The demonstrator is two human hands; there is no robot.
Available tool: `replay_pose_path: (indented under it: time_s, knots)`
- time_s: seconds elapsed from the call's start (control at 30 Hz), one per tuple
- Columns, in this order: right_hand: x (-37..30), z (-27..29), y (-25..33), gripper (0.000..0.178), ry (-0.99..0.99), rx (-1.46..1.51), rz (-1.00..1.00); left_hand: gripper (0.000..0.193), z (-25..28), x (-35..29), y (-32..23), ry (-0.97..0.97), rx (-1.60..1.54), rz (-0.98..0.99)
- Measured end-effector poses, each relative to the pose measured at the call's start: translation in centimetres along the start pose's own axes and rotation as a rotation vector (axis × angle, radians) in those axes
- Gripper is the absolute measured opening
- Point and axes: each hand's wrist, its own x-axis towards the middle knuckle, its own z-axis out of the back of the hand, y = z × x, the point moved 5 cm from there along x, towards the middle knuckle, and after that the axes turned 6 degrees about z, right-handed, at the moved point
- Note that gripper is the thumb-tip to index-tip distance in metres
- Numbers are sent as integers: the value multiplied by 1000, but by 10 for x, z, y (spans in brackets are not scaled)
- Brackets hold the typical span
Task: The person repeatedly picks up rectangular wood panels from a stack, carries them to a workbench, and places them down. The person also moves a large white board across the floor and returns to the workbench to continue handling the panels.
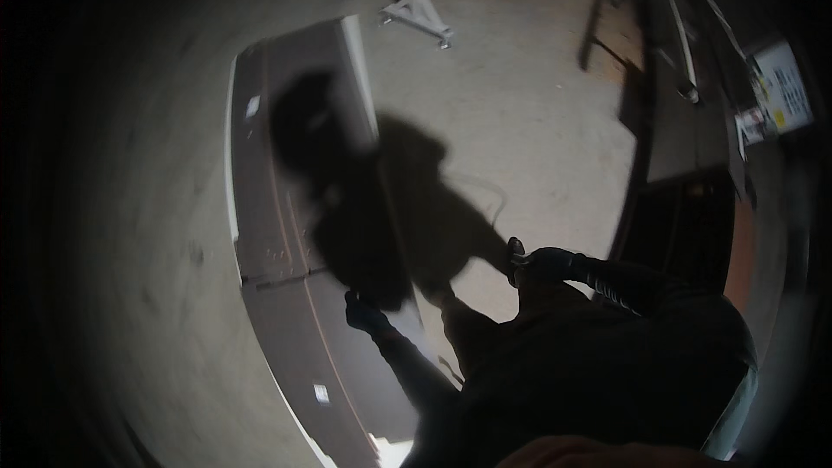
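My left hand (367, 315), dark and apparently gloved, is over the near part of a long brown box-like surface (299, 329). Whether it touches that surface I cannot tell, and its fingers are lost in shadow. A seam splits the brown surface crosswise, a thin line runs along it, and small white labels (321, 393) sit on it. My right hand (551, 264), also dark, is out to the right beside my legs, near a dark shoe (516, 251). Its fingers are too dark to make out, as is anything in them.
A white metal stand (418, 19) with small feet is on the concrete floor (529, 104) ahead. At the right, a dark open-fronted unit (676, 217) stands near a white printed sign (782, 87). My shadow falls across the brown surface and floor.
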Motion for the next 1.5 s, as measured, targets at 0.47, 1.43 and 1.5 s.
replay_pose_path:
  time_s: [0.47, 1.43, 1.5]
  knots:
    - [-334, 148, -401, 51, -688, 826, -443, 61, -533, -503, 421, 1253, 861, 506]
    - [-615, 420, -622, 29, -1297, 888, -581, 37, -875, -1004, 1016, 1713, 1172, 1208]
    - [-634, 441, -617, 30, -1344, 1160, -412, 35, -864, -997, 989, 1798, 1116, 1152]
